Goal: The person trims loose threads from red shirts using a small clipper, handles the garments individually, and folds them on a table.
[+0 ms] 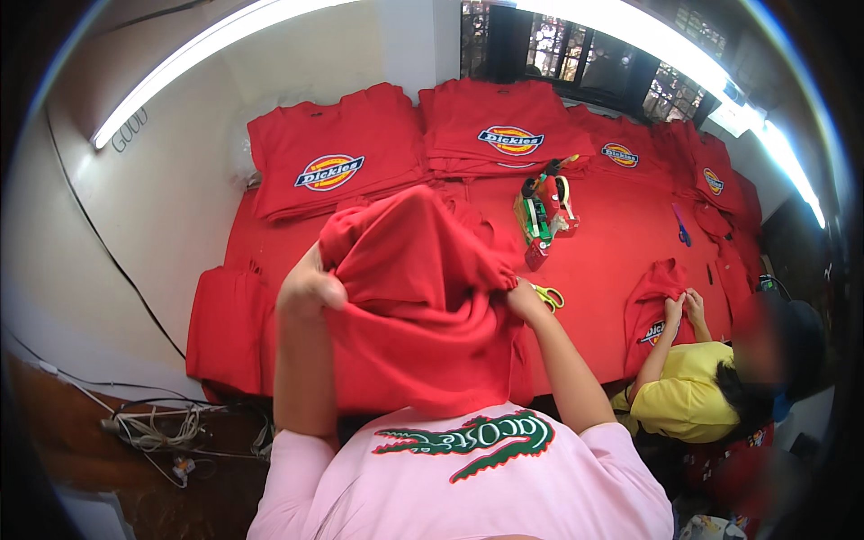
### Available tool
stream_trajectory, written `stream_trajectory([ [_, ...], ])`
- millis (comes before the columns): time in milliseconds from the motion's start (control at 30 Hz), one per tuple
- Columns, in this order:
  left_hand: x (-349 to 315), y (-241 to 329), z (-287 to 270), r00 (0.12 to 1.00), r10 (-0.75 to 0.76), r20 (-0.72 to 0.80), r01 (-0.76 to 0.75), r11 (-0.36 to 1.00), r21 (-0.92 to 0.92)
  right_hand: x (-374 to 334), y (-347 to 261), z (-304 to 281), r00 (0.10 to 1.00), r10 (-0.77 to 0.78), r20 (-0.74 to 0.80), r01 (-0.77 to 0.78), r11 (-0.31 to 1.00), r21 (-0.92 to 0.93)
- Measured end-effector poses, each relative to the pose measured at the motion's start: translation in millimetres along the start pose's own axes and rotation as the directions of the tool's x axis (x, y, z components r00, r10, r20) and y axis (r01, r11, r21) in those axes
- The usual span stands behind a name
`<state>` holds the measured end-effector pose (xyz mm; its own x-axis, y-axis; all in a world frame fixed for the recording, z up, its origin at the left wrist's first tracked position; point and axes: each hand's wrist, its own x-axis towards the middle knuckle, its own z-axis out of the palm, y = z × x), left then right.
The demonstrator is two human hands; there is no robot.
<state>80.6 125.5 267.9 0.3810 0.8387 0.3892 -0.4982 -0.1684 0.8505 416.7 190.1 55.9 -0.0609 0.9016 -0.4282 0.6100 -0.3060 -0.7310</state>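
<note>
A red garment (418, 297) hangs bunched and folded between my hands, lifted in front of me over the red-covered table. My left hand (310, 283) grips its left side, with the thumb lying on the outside of the cloth. On the other side, my right hand (520, 297) is closed on a gathered edge of it. The garment's front and shape cannot be made out among the folds. Just past my right hand lie scissors with yellow-green handles (549, 295), partly hidden by the hand and cloth.
Stacked red shirts with printed badges (337, 135) line the far edge. Tape dispensers (544, 211) stand mid-table; purple-handled scissors (682, 232) lie farther right. Folded red cloth (227, 324) is at left. A person in yellow (688, 391) handles another red shirt (657, 301). Tangled cables (166, 427) lie lower left.
</note>
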Motion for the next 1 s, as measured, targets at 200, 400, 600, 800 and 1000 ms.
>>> stream_trajectory([
  [200,-67.5,-91.6,-111.5,0.703,-0.631,-0.328,0.704,0.683,0.193,-58.4,-96.3,8.8,0.798,-0.538,0.272,0.236,0.694,0.68],
  [400,-115.2,-221.0,-90.6,0.655,-0.684,-0.321,0.686,0.717,-0.125,-133.7,-206.9,38.9,0.526,-0.745,0.409,-0.447,0.167,0.879],
  [600,-91.9,-179.7,-46.8,0.777,-0.597,-0.201,0.582,0.802,-0.133,-65.2,-141.1,32.8,0.547,-0.802,0.24,-0.472,-0.058,0.88],
  [800,-62.1,-54.4,-37.4,0.889,-0.361,0.284,0.37,0.929,0.021,-46.1,-76.4,44.3,0.886,-0.279,0.37,-0.293,0.282,0.914],
  [1000,-3.3,-31.7,5.4,0.61,-0.404,0.681,0.434,0.89,0.14,-50.1,-85.6,102.7,0.831,-0.436,0.344,-0.041,0.569,0.821],
])
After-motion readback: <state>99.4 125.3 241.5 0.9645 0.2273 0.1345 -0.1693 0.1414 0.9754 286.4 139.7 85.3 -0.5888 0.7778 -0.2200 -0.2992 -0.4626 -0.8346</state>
